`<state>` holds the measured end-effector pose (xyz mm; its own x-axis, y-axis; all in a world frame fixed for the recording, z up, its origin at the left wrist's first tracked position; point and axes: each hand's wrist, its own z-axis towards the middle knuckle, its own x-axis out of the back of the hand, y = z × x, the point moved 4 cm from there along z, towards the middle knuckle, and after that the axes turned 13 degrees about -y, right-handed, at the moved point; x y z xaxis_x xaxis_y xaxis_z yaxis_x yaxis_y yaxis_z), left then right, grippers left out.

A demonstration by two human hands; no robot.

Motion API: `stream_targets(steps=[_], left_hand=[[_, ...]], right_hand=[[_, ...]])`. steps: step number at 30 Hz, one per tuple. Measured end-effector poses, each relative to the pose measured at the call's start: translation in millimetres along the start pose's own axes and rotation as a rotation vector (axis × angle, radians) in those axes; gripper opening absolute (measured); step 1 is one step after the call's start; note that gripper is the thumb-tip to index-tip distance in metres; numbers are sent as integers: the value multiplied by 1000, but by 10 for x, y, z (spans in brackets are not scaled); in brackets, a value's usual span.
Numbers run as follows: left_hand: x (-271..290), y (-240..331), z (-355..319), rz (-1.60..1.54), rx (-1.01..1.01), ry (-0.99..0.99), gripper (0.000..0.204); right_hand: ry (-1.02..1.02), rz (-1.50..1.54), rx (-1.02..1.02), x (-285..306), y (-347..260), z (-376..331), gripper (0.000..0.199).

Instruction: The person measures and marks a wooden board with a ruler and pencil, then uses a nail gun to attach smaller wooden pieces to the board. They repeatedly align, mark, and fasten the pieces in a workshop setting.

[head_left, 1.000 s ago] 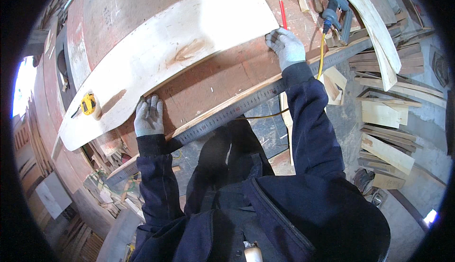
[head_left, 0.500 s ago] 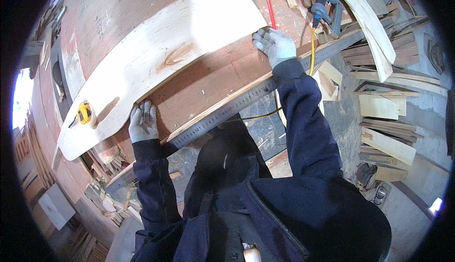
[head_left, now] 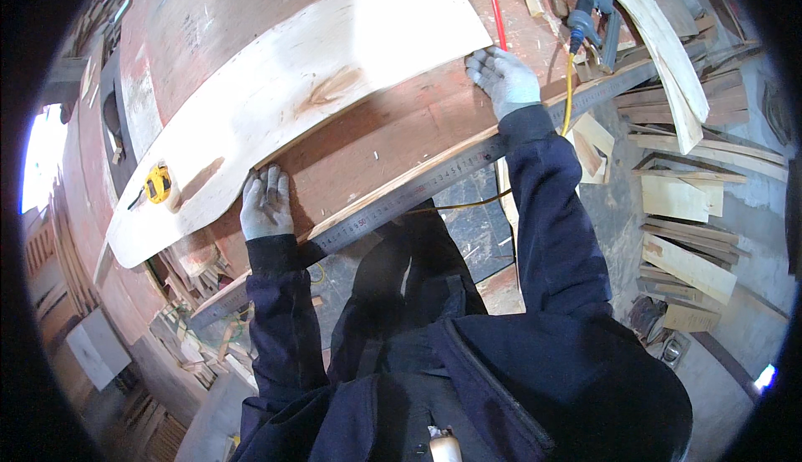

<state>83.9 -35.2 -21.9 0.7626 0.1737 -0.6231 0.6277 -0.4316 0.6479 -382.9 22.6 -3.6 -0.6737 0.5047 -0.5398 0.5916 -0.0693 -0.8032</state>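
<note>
A red pencil (head_left: 499, 21) is being carried by the desk (head_left: 368, 136), and to its right a dark power tool (head_left: 591, 4) is being borne by the same surface. The near edge is being lined by a long steel ruler (head_left: 405, 196), which is being crossed by the tool's yellow cord (head_left: 569, 94); farther right, that edge is being overhung by pale wooden strips (head_left: 656, 40). Toward the left, a yellow tape measure (head_left: 157, 184) is being seen. Space at the right is being filled by stacked offcuts (head_left: 689, 263), and at the lower left a pale panel (head_left: 98, 347) is being seen.
</note>
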Motion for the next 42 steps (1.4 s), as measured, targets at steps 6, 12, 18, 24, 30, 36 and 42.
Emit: stream_targets(steps=[6,12,18,24,30,36,42], left_hand=[[-38,15,-30,-16,-1,53,32],[-127,13,-53,-15,10,71,34],[-144,-5,-56,-55,-24,46,35],[-190,-11,-45,-120,-64,11,32],[-213,-13,-29,-135,-52,48,27],[-112,-30,54,-91,-32,115,19],[-123,-25,94,-45,-28,175,23]], right_hand=[[-13,-28,-10,28,31,39,28],[15,-112,-26,35,10,37,38],[5,-135,-38,94,36,85,39],[2,-150,-41,147,54,103,39],[3,-132,-30,118,47,89,37],[-60,-61,-16,64,41,78,24],[-151,-99,43,-4,6,24,31]])
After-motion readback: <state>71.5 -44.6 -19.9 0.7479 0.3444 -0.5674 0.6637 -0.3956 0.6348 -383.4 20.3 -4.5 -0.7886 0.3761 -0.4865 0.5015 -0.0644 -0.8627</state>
